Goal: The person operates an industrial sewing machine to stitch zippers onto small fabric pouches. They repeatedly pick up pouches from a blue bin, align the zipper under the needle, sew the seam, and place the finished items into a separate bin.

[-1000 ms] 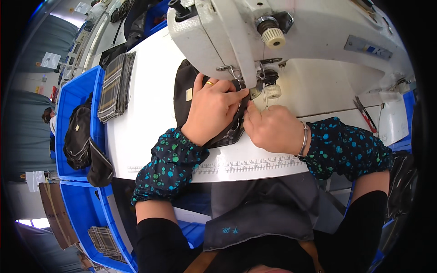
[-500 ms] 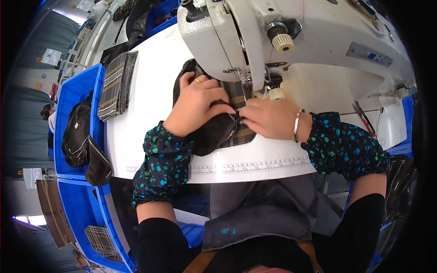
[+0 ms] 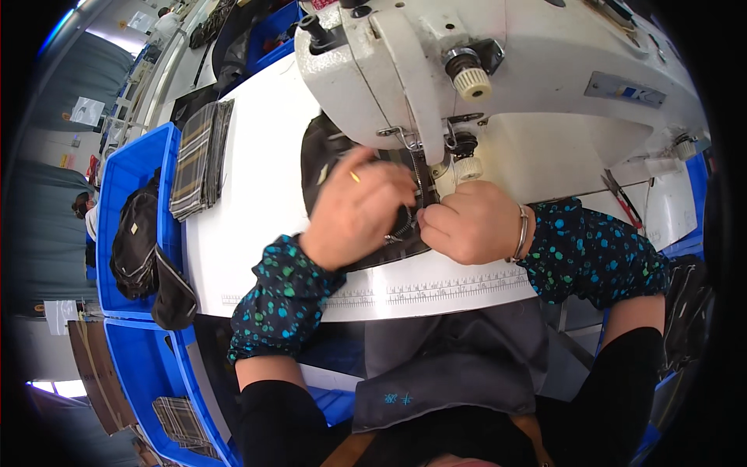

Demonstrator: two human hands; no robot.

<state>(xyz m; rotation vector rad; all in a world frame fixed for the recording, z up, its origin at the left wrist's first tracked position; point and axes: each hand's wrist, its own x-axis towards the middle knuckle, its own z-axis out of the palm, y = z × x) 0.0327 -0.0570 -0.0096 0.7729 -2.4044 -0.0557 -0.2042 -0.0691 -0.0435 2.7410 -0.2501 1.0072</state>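
A dark fabric piece [image 3: 317, 148] with a plaid side and a metal zipper [image 3: 422, 177] lies under the head of the white sewing machine [image 3: 350, 86]. The zipper runs toward me from just beside the needle area. My right hand [image 3: 471, 224] is closed in a pinch at the piece's right edge, by the zipper. Over the left part of the cloth is my left hand [image 3: 350, 208], its fingers curled but smeared by motion, so its grip does not show. Part of the zipper loops out below its fingers.
Folded plaid cloths [image 3: 201, 159] are stacked at the table's left. Beside them, a blue bin [image 3: 173, 156] holds dark fabric pieces; a lower blue bin [image 3: 128, 342] holds plaid cloths. Scissors [image 3: 622, 198] lie to the right. A printed ruler [image 3: 451, 292] follows the table's front edge.
My left hand has shifted toward me and right, and now blurs. My right hand has moved slightly nearer and curled tighter. The cloth has turned, showing the zipper along its right edge.
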